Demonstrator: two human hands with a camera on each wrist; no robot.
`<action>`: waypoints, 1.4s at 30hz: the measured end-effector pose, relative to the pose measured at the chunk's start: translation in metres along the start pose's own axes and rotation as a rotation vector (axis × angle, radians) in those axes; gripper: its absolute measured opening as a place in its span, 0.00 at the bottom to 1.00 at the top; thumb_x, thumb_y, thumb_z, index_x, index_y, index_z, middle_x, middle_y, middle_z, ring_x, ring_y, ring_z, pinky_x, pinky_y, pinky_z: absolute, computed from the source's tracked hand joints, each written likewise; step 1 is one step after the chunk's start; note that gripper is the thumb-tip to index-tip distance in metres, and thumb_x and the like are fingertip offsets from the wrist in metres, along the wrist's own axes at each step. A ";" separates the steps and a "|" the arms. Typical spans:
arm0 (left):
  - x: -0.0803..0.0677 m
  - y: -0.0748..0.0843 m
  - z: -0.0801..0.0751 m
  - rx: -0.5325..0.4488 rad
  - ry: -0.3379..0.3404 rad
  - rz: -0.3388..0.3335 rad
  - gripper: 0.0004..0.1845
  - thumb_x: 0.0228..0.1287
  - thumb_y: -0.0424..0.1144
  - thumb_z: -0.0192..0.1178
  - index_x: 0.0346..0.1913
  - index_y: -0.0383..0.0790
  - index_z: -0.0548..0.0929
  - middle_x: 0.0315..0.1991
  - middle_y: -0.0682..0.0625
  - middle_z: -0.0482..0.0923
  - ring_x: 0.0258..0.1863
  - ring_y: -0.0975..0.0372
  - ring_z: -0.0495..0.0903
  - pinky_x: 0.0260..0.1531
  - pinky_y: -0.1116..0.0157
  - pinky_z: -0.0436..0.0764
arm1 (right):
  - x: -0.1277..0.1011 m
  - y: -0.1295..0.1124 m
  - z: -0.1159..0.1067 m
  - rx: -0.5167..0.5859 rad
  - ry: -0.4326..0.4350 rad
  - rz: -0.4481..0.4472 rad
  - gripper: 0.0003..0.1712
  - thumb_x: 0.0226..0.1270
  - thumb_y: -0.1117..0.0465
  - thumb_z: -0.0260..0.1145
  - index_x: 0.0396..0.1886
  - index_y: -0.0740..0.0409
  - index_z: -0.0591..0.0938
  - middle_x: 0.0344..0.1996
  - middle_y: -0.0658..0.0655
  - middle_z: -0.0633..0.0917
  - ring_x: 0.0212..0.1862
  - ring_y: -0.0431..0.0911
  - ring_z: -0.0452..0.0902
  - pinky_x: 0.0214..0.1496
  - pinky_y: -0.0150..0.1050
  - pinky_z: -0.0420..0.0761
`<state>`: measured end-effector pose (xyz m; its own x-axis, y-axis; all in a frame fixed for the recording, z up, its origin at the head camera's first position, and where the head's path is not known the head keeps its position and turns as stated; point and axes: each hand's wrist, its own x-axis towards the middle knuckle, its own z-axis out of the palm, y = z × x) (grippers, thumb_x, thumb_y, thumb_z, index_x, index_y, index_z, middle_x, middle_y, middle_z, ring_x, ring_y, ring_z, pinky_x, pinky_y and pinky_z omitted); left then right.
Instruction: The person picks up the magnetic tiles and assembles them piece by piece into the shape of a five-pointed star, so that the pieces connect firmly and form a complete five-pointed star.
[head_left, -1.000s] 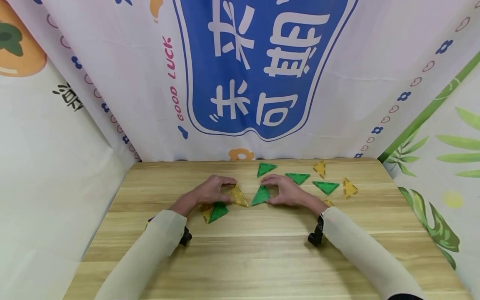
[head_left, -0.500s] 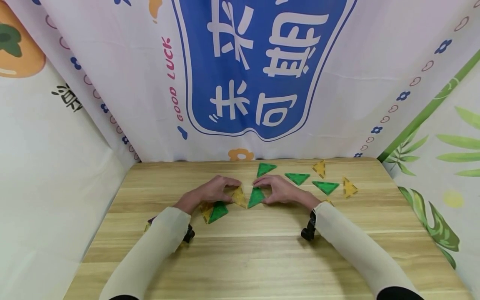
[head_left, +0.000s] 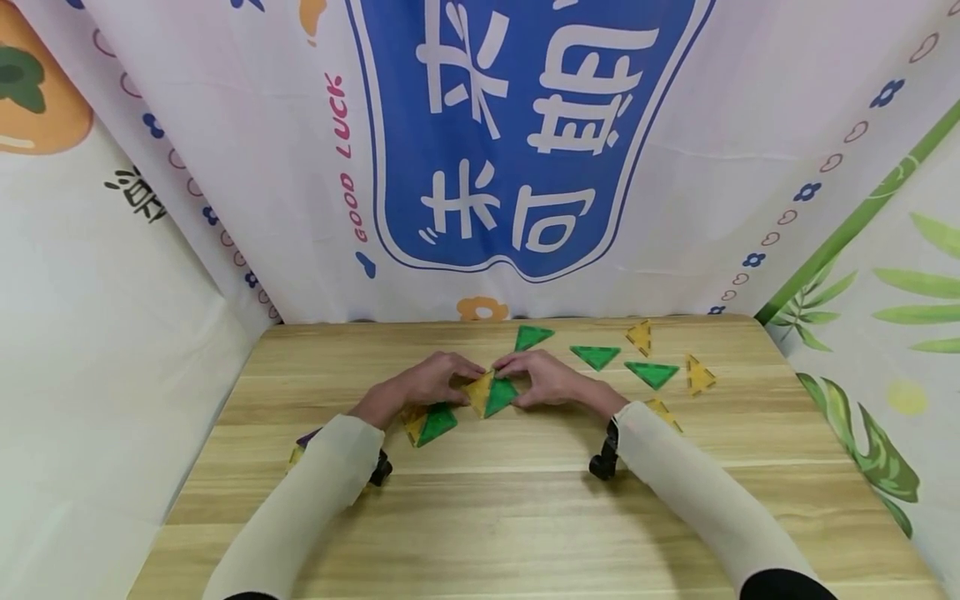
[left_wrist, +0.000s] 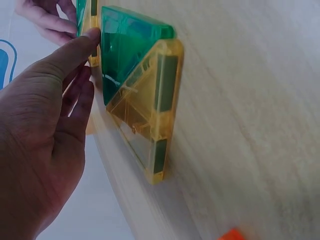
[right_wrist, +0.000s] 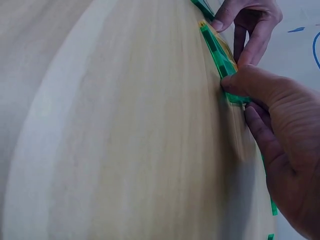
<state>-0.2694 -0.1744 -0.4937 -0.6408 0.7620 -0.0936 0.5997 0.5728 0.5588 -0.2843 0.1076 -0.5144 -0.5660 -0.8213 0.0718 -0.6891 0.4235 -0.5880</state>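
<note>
My left hand (head_left: pixel 431 379) pinches a yellow triangular magnetic tile (head_left: pixel 478 394) between thumb and fingers near the middle of the table. From the other side, my right hand (head_left: pixel 547 380) grips a green triangular magnetic tile (head_left: pixel 498 395) by its edges. The two tiles stand edge to edge, forming one larger triangle in the head view. In the right wrist view, the thumb presses the green tile's near edge (right_wrist: pixel 220 62). Just below the left hand lies another joined pair, a yellow tile (left_wrist: pixel 142 112) and a green tile (left_wrist: pixel 132 42), partly under the hand in the head view.
Toward the back right lie loose green triangles (head_left: pixel 596 357) and yellow triangles (head_left: pixel 699 377), several in all. Beside the left sleeve, a purple piece (head_left: pixel 306 437) and a yellow piece (head_left: pixel 295 455) peek out. A printed curtain (head_left: pixel 315 283) hangs behind the wooden table (head_left: pixel 487 533).
My right hand has moved left with the green tile until its edge meets the yellow one. The left hand has shifted slightly right. A yellow triangle by the right sleeve is now uncovered.
</note>
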 end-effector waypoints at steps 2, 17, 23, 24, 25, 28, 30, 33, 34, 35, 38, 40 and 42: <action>0.000 0.001 0.001 -0.001 0.008 -0.016 0.27 0.67 0.35 0.75 0.67 0.34 0.83 0.67 0.43 0.82 0.69 0.50 0.78 0.70 0.52 0.77 | 0.000 -0.001 0.001 0.004 0.006 0.006 0.30 0.58 0.62 0.80 0.62 0.63 0.87 0.69 0.57 0.81 0.71 0.55 0.76 0.73 0.52 0.76; 0.005 0.010 0.004 0.002 0.068 -0.105 0.29 0.70 0.42 0.73 0.69 0.34 0.81 0.69 0.42 0.80 0.70 0.51 0.77 0.73 0.52 0.73 | -0.020 0.001 -0.001 0.029 0.102 0.031 0.30 0.63 0.58 0.80 0.63 0.63 0.86 0.69 0.59 0.81 0.69 0.54 0.78 0.71 0.51 0.79; 0.016 0.014 0.003 0.004 0.154 -0.097 0.32 0.74 0.44 0.69 0.74 0.32 0.75 0.72 0.41 0.76 0.74 0.49 0.73 0.75 0.51 0.71 | -0.044 0.003 -0.012 0.056 0.147 0.101 0.31 0.64 0.57 0.80 0.65 0.62 0.85 0.68 0.59 0.82 0.66 0.53 0.82 0.68 0.51 0.81; 0.019 0.015 0.003 0.005 0.165 -0.097 0.32 0.75 0.44 0.68 0.75 0.33 0.74 0.73 0.41 0.75 0.74 0.49 0.72 0.75 0.50 0.71 | -0.049 0.004 -0.014 0.053 0.150 0.116 0.31 0.65 0.57 0.80 0.66 0.61 0.84 0.68 0.59 0.82 0.66 0.53 0.81 0.68 0.52 0.80; 0.022 0.016 0.003 -0.002 0.171 -0.100 0.33 0.75 0.45 0.67 0.75 0.34 0.73 0.74 0.41 0.74 0.75 0.49 0.71 0.75 0.51 0.70 | -0.054 0.004 -0.017 0.050 0.151 0.125 0.31 0.65 0.57 0.80 0.66 0.61 0.84 0.68 0.59 0.82 0.67 0.54 0.80 0.69 0.53 0.80; 0.032 0.020 0.003 -0.019 0.185 -0.104 0.33 0.76 0.45 0.66 0.77 0.35 0.71 0.76 0.42 0.71 0.77 0.49 0.68 0.77 0.51 0.68 | -0.071 0.006 -0.025 0.045 0.164 0.142 0.30 0.66 0.58 0.79 0.66 0.61 0.84 0.67 0.59 0.82 0.69 0.57 0.78 0.69 0.56 0.79; 0.039 0.024 0.004 -0.025 0.187 -0.106 0.33 0.77 0.45 0.65 0.78 0.35 0.70 0.77 0.42 0.70 0.78 0.49 0.67 0.77 0.51 0.67 | -0.083 0.008 -0.030 0.039 0.179 0.139 0.30 0.66 0.58 0.79 0.66 0.61 0.84 0.67 0.60 0.83 0.68 0.58 0.78 0.68 0.57 0.80; 0.050 0.028 0.006 -0.044 0.197 -0.121 0.34 0.78 0.45 0.64 0.79 0.35 0.69 0.78 0.42 0.68 0.79 0.49 0.65 0.78 0.51 0.66 | -0.102 0.012 -0.036 0.036 0.203 0.119 0.29 0.65 0.61 0.80 0.64 0.64 0.84 0.65 0.63 0.83 0.64 0.59 0.82 0.63 0.56 0.83; 0.053 0.029 0.006 -0.049 0.200 -0.126 0.34 0.78 0.44 0.64 0.79 0.34 0.68 0.79 0.41 0.68 0.79 0.49 0.64 0.78 0.51 0.65 | -0.108 0.013 -0.037 0.025 0.209 0.114 0.29 0.65 0.61 0.80 0.64 0.64 0.85 0.65 0.63 0.84 0.63 0.59 0.83 0.62 0.56 0.84; 0.057 0.030 0.007 -0.055 0.200 -0.132 0.34 0.78 0.44 0.64 0.79 0.34 0.68 0.79 0.41 0.67 0.79 0.48 0.64 0.78 0.51 0.65 | -0.115 0.014 -0.039 0.019 0.213 0.113 0.29 0.64 0.61 0.80 0.63 0.64 0.85 0.64 0.63 0.84 0.62 0.59 0.83 0.60 0.56 0.85; 0.067 0.032 0.010 -0.063 0.197 -0.154 0.35 0.78 0.45 0.64 0.80 0.33 0.67 0.79 0.41 0.66 0.80 0.48 0.63 0.79 0.51 0.64 | -0.135 0.018 -0.044 -0.016 0.228 0.126 0.29 0.63 0.60 0.81 0.63 0.63 0.86 0.63 0.61 0.85 0.61 0.58 0.83 0.59 0.56 0.85; 0.073 0.033 0.012 -0.063 0.193 -0.167 0.36 0.78 0.45 0.64 0.80 0.33 0.66 0.80 0.40 0.65 0.80 0.48 0.62 0.79 0.50 0.63 | -0.148 0.019 -0.048 -0.037 0.235 0.159 0.29 0.63 0.60 0.82 0.62 0.61 0.86 0.62 0.60 0.85 0.61 0.57 0.83 0.58 0.56 0.85; 0.077 0.032 0.015 -0.049 0.190 -0.174 0.37 0.78 0.45 0.64 0.81 0.34 0.65 0.81 0.40 0.63 0.81 0.48 0.62 0.79 0.50 0.63 | -0.161 0.022 -0.050 -0.054 0.241 0.186 0.29 0.61 0.60 0.82 0.62 0.61 0.86 0.62 0.59 0.86 0.59 0.56 0.84 0.58 0.56 0.86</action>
<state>-0.2926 -0.0924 -0.4951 -0.8134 0.5805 -0.0382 0.4517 0.6715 0.5874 -0.2308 0.2678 -0.4984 -0.7714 -0.6162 0.1593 -0.5828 0.5834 -0.5656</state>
